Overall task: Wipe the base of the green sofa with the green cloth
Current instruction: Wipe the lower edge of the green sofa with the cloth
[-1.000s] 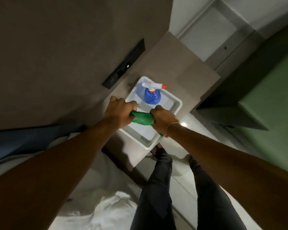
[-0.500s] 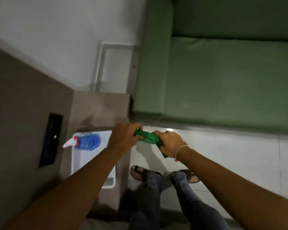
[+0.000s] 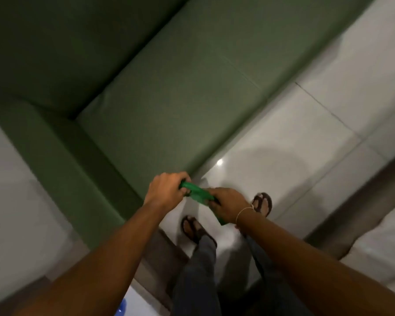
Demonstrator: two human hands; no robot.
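A green cloth (image 3: 197, 193) is stretched between both hands in front of me. My left hand (image 3: 167, 190) grips its left end and my right hand (image 3: 229, 207) grips its right end, with a corner hanging below the wrist. The green sofa (image 3: 169, 99) fills the upper left, its seat cushion wide and its armrest (image 3: 73, 169) running down toward me. The sofa's front edge meets the floor just beyond my left hand. Its base is not visible from this angle.
A pale glossy tiled floor (image 3: 294, 144) lies to the right of the sofa. My feet in sandals (image 3: 193, 226) stand on it beside the armrest. A white tray's corner with a blue bottle (image 3: 122, 306) shows at the bottom. Bedding (image 3: 379, 242) lies at the right edge.
My view has swung from the bedside table and tray toward the sofa. Both hands stay closed on the cloth and now hover over the floor by the sofa's front corner.
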